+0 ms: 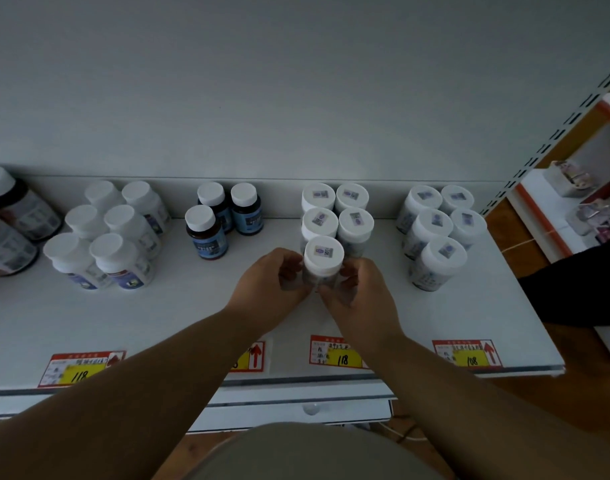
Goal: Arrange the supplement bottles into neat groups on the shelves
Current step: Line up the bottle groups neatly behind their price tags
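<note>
A white-capped supplement bottle (322,256) with a small sticker on its lid stands on the white shelf (192,306), at the front of a cluster of matching bottles (354,223). My left hand (272,275) grips its left side and my right hand (357,289) grips its right side, fingers curled round the body. To the left stand three dark bottles with blue labels (206,233). Further left is a group of plain white-capped bottles (113,230). On the right stands another stickered group (438,230).
Large dark bottles (9,216) sit at the far left edge. Red and yellow price tags (334,351) line the shelf's front lip. A slotted upright (553,136) bounds the shelf on the right, with another shelf unit (587,202) and a dark sleeve (580,289) beyond.
</note>
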A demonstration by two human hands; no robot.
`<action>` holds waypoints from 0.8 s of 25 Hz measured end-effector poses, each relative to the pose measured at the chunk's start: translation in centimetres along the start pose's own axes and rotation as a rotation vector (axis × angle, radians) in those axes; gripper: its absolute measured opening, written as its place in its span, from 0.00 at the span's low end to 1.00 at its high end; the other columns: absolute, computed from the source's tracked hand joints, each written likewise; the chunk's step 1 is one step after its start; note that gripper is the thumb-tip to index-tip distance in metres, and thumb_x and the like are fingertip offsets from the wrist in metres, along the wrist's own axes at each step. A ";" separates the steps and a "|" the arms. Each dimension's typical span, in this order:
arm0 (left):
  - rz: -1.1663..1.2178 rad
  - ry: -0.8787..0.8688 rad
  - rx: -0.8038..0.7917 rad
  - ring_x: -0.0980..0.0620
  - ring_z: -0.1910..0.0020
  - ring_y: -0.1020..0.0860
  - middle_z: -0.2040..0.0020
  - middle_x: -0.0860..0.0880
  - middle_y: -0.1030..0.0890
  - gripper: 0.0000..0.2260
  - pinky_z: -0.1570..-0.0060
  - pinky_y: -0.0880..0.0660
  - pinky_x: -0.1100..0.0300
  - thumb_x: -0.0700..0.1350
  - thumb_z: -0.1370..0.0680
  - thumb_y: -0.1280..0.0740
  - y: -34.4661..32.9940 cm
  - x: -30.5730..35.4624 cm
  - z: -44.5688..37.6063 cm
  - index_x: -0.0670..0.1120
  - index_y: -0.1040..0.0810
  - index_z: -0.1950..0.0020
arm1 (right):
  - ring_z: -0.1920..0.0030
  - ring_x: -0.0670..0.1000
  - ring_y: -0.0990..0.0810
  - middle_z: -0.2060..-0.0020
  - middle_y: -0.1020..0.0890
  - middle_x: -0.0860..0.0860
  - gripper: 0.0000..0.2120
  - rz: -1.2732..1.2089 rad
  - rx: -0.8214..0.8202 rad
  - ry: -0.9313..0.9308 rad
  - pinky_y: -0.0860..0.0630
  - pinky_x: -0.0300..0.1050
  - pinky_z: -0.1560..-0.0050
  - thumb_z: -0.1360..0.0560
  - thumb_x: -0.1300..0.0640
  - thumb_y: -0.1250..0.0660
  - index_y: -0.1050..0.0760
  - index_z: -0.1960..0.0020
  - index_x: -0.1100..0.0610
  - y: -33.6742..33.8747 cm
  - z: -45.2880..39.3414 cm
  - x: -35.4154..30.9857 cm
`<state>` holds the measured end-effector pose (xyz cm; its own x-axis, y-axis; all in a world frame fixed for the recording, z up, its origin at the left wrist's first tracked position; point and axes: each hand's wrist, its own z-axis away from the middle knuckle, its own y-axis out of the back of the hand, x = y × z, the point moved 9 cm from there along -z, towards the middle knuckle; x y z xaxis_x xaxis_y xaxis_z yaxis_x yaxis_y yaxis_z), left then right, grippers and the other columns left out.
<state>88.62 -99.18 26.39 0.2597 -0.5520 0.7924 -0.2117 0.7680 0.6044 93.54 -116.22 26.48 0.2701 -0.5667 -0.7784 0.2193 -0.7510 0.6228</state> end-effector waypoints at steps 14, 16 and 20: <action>-0.058 -0.109 0.259 0.65 0.49 0.25 0.47 0.61 0.23 0.15 0.54 0.31 0.76 0.47 0.24 0.29 5.7 1.1 8.0 0.56 0.26 0.40 | 0.55 0.49 0.24 0.56 0.24 0.50 0.12 -0.118 0.157 0.370 0.29 0.35 0.54 0.24 0.48 0.34 0.28 0.48 0.56 -0.1 5.6 -9.3; 0.000 -0.035 0.345 0.65 0.50 0.25 0.47 0.60 0.23 0.14 0.54 0.30 0.75 0.46 0.24 0.30 6.7 -0.3 9.6 0.55 0.26 0.40 | 0.55 0.48 0.24 0.54 0.23 0.51 0.12 -0.122 0.090 0.393 0.29 0.32 0.54 0.24 0.50 0.32 0.28 0.46 0.56 -1.6 5.5 -10.1; 0.012 -0.005 0.344 0.62 0.49 0.24 0.46 0.59 0.22 0.15 0.50 0.27 0.68 0.47 0.24 0.30 7.8 -1.7 10.2 0.54 0.26 0.39 | 0.54 0.45 0.26 0.52 0.23 0.51 0.11 -0.091 0.035 0.337 0.31 0.28 0.55 0.24 0.54 0.30 0.27 0.46 0.57 -4.1 4.7 -11.1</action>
<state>76.88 -95.59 30.61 0.2504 -0.5460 0.7995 -0.5205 0.6204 0.5867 85.18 -108.43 32.22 0.5465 -0.3573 -0.7574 0.2258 -0.8081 0.5441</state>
